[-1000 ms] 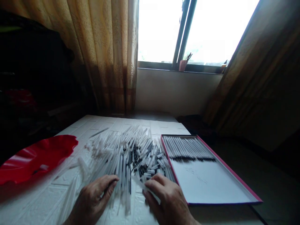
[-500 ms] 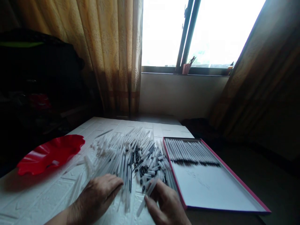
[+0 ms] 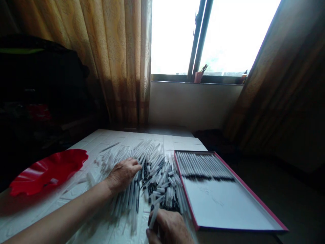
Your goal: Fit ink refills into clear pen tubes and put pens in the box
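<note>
The right hand (image 3: 169, 230) is cut off by the near edge, its fingers curled around a blurred pen (image 3: 154, 218). The left hand (image 3: 123, 174) hides pens beneath it.

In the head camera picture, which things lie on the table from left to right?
Red dish → left hand on the pile of pen parts → pink-edged tray with a row of pens.
</note>
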